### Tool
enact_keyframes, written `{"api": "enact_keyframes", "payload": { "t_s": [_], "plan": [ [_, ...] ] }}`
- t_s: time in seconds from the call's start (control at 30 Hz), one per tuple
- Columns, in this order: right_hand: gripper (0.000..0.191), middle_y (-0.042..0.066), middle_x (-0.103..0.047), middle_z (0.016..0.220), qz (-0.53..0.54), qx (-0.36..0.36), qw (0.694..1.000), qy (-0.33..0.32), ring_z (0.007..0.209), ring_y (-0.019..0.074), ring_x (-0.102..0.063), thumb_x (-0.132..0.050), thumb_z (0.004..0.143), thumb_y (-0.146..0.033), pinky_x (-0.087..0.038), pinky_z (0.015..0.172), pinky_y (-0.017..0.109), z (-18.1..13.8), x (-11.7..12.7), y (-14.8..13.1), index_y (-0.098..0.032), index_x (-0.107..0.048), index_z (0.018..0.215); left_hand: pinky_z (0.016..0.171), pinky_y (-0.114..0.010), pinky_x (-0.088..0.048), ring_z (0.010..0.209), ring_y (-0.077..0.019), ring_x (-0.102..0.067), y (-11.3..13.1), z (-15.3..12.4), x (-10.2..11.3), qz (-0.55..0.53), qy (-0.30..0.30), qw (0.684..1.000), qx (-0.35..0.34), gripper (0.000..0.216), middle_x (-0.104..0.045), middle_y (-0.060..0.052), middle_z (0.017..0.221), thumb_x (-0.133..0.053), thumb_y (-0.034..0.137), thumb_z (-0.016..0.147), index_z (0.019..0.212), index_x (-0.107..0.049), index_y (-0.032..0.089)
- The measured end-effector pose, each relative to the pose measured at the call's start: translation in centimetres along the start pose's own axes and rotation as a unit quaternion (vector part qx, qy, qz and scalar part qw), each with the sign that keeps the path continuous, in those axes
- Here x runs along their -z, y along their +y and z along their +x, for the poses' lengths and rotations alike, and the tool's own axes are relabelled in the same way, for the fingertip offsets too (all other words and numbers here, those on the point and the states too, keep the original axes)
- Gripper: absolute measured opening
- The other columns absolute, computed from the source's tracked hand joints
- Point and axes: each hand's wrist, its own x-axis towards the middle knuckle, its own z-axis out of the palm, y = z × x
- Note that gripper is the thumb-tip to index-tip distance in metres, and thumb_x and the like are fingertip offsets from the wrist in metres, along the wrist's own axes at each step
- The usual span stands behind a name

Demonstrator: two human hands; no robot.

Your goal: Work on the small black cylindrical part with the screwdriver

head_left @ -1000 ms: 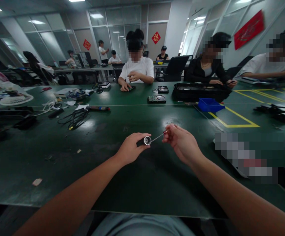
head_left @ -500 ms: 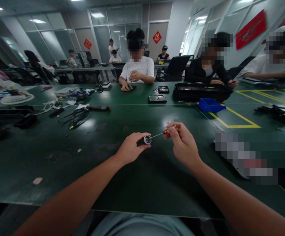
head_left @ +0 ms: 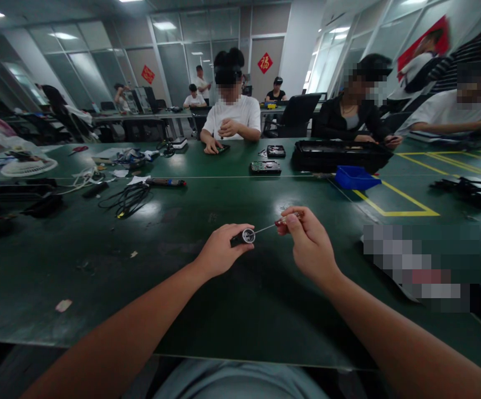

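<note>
My left hand is closed round a short black cylinder with a silvery ring at its open end, which faces right. What kind of part it is I cannot tell. In my right hand is a screwdriver with a reddish, see-through handle, pinched between thumb and fingers. Its thin metal shaft slants down to the left, and the tip reaches the cylinder's ringed end. How deep the tip sits inside is too small to make out. Both hands are held above the green table.
Across the table a person in a white shirt handles a small dark part. Hard drives, a long black housing and a blue bin lie ahead. Black cables and a pen-shaped tool are at left, a blurred-out packet at right.
My hands, the cylinder and the screwdriver keep nearly the same place, with the handle perhaps slightly turned. In the background, people have shifted at the far desks and at the right.
</note>
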Motion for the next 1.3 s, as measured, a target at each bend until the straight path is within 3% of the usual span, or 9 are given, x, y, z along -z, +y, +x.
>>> {"api": "enact_keyframes", "payload": {
  "t_s": [0.17, 0.4, 0.67, 0.77, 0.9, 1.03, 1.17, 1.3],
  "plan": [
    [0.021, 0.002, -0.069, 0.08, -0.047, 0.01, 0.999, -0.009, 0.071, 0.0176, -0.064, -0.053, 0.098, -0.042, -0.05, 0.067, 0.033, 0.14, 0.22, -0.12, -0.023, -0.061, 0.096, 0.097, -0.04, -0.047, 0.108, -0.0225, -0.062, -0.16, -0.01, -0.01, 0.003, -0.003, 1.0, 0.003, 0.041, -0.07, -0.002, 0.116, -0.075, 0.023, 0.085, 0.125, -0.065, 0.028],
    [0.033, -0.002, -0.065, 0.061, -0.151, 0.078, 0.985, -0.017, 0.052, 0.0137, -0.058, -0.075, 0.081, -0.046, -0.041, 0.051, 0.027, -0.04, 0.76, -0.66, -0.021, -0.059, 0.068, 0.099, -0.038, -0.046, 0.11, -0.0215, -0.062, -0.6, 0.08, -0.03, 0.002, 0.011, 1.0, -0.009, 0.041, -0.07, -0.001, 0.117, -0.076, 0.023, 0.084, 0.124, -0.066, 0.028],
    [0.014, -0.001, -0.069, 0.075, -0.103, 0.092, 0.986, -0.088, 0.064, 0.015, -0.065, -0.059, 0.095, -0.03, -0.049, 0.061, 0.028, -0.54, 0.59, -0.88, -0.022, -0.061, 0.106, 0.099, -0.037, -0.046, 0.111, -0.0206, -0.062, -0.67, 0.0, -0.08, 0.001, 0.013, 1.0, -0.006, 0.041, -0.069, -0.001, 0.118, -0.076, 0.023, 0.085, 0.124, -0.065, 0.029],
    [0.01, 0.0, -0.067, 0.076, -0.087, 0.096, 0.987, -0.095, 0.065, 0.0149, -0.064, -0.055, 0.096, -0.029, -0.049, 0.063, 0.029, -0.53, 0.63, -0.87, -0.021, -0.06, 0.101, 0.099, -0.038, -0.046, 0.111, -0.0216, -0.062, -0.63, 0.02, -0.1, 0.002, 0.011, 1.0, 0.0, 0.041, -0.069, -0.001, 0.118, -0.075, 0.024, 0.086, 0.125, -0.065, 0.029],
    [0.026, -0.001, -0.062, 0.066, -0.074, 0.082, 0.991, -0.076, 0.06, 0.0144, -0.061, -0.047, 0.101, -0.039, -0.045, 0.059, 0.029, -0.41, 0.61, -0.86, -0.021, -0.064, 0.095, 0.098, -0.04, -0.047, 0.11, -0.0225, -0.062, -0.55, 0.01, -0.14, 0.003, 0.002, 1.0, -0.001, 0.041, -0.069, -0.003, 0.117, -0.075, 0.024, 0.085, 0.125, -0.065, 0.028],
    [0.031, -0.004, -0.056, 0.058, -0.101, 0.057, 0.992, -0.051, 0.052, 0.0133, -0.055, -0.042, 0.103, -0.04, -0.04, 0.054, 0.028, -0.39, 0.52, -0.8, -0.02, -0.065, 0.105, 0.1, -0.04, -0.047, 0.111, -0.0223, -0.062, -0.54, 0.02, -0.15, 0.003, 0.003, 1.0, -0.002, 0.04, -0.069, -0.003, 0.117, -0.074, 0.024, 0.086, 0.125, -0.065, 0.028],
    [0.028, -0.003, -0.06, 0.067, -0.087, 0.066, 0.992, -0.062, 0.065, 0.0156, -0.06, -0.039, 0.103, -0.031, -0.044, 0.064, 0.03, -0.32, 0.63, -0.55, -0.021, -0.061, 0.116, 0.103, -0.041, -0.046, 0.114, -0.0222, -0.062, -0.65, 0.07, -0.1, -0.006, 0.008, 1.0, 0.003, 0.04, -0.068, -0.003, 0.121, -0.073, 0.024, 0.086, 0.125, -0.065, 0.028],
    [0.026, -0.001, -0.062, 0.071, -0.062, 0.057, 0.992, -0.095, 0.071, 0.0171, -0.062, -0.04, 0.101, -0.03, -0.045, 0.067, 0.031, -0.2, 0.72, -0.48, -0.021, -0.063, 0.109, 0.103, -0.04, -0.047, 0.113, -0.022, -0.062, -0.8, 0.09, -0.19, -0.004, 0.012, 1.0, 0.0, 0.041, -0.068, -0.003, 0.121, -0.074, 0.022, 0.085, 0.124, -0.065, 0.027]
  ]
}}
